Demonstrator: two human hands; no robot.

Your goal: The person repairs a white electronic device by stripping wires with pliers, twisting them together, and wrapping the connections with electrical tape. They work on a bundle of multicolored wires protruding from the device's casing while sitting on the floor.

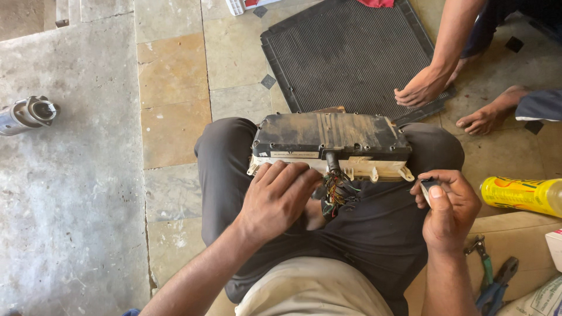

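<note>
on a floor of worn stone tiles [172, 82] and grey concrete, a dusty black module [331, 137] with loose coloured wires [335, 196] lies across the person's lap. left hand [275, 196] rests spread on its pale edge; right hand [448, 205] pinches a small blade [426, 188]. nearby: radiator [345, 52], yellow can [521, 195], pliers [494, 281], another person's hand [418, 88].

Far: black radiator [345, 50] on tiled floor [172, 88], another person's hand [418, 90] and foot [486, 117] at its right edge. Left: metal cylinder [26, 114]. Right: yellow spray can [521, 195]; near right, pliers [494, 281]
</note>
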